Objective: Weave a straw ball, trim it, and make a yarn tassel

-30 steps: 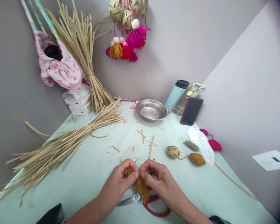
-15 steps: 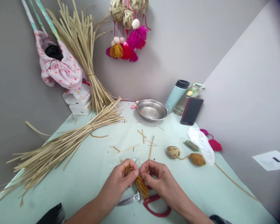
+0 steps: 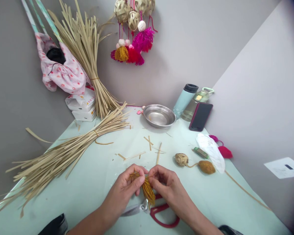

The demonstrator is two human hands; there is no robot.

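Note:
A small bundle of mustard-yellow yarn hangs between my hands, its looped strands drooping over the scissors. My left hand is closed round the upper part of the bundle, with thumb and forefinger pinched together. Close beside it, my right hand pinches at the bundle's right side; whatever lies between those fingertips is too small to make out. Red-handled scissors lie on the table just beneath, partly covered by the yarn and my right hand.
Bundled straw strips spread over the left side. A metal bowl, a blue tumbler and a phone stand at the back. A woven ball and a mustard yarn ball lie at right. Woven balls with tassels hang above.
My fingers have shifted slightly on the yarn, and the right hand is a little higher. The hanging strands now sit a bit higher and more bunched. The rest stays put.

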